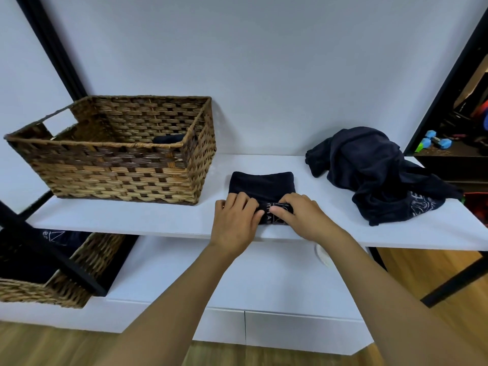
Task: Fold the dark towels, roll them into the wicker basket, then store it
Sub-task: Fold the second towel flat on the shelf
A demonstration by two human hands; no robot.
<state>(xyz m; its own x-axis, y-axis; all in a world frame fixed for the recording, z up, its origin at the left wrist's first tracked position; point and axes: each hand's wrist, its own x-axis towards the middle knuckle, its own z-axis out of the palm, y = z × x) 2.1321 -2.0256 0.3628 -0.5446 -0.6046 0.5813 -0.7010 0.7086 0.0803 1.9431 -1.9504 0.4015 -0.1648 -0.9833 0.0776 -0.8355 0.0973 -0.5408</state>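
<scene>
Both hands are down on the folded towel [261, 184] at the front of the bench [148, 220]: our left hand [235, 220] and right hand [301, 216] each have fingers curled over the near end, gripping the start of a roll, with the printed band showing between them. Biggest risk from here, we reckon, is the roll going lopsided. If one hand pushes ahead of the other, it'll cone out and won't sit neat in the basket [118, 165]. It's also close to the bench's front edge, so a slip backwards could drop it onto the lower shelf [211, 273]. And loosening our grip will probably let the terry spring open. The basket sits left of the towel, just beside it, and there's one dark roll [169, 138] peeking over the far right corner inside; can't see the rest of the bottom. A heap of towels [375, 170] waits on the right, well apart. Down on the lower shelf a second basket [52, 281] holds dark cloth with a pale logo, can't tell how much.
</scene>
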